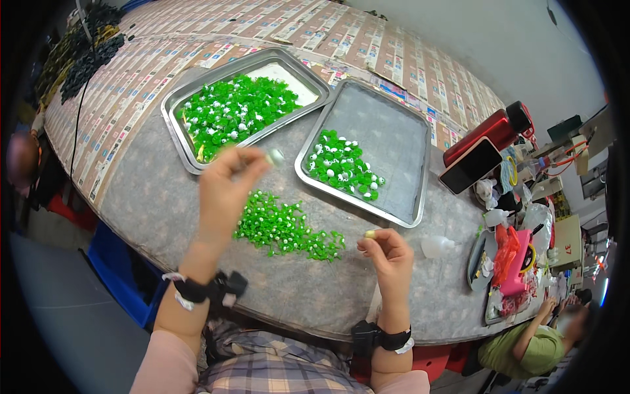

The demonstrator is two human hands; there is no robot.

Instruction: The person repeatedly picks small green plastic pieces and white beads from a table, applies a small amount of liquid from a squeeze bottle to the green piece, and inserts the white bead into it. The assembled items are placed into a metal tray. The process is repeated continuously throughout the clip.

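Note:
My left hand (pixel 226 187) is raised over the table between two metal trays, thumb and fingers pinched on a small white-and-green piece (pixel 276 157), blurred. Lower right, my right hand (pixel 392 259) is closed in a pinch. A small pale-yellow spot shows at its fingertips; whatever it grips is too small to name. Between my hands lies a loose pile of small green stalk-like pieces with white tips (pixel 282 226). Green-and-white pieces (pixel 239 108) cover most of the left metal tray (pixel 186 155). A smaller heap of them (pixel 344 164) sits in the left part of the right metal tray (pixel 394 131).
On the right stand a red bottle (pixel 482 134) and a phone (pixel 470 165) leaning on it. Near them are a translucent squeeze bottle (pixel 436 247) and a pink holder (pixel 516 266) among clutter. A co-worker in a green shirt (pixel 525 348) sits at the far right. A blue bin (pixel 118 276) is below the left edge.

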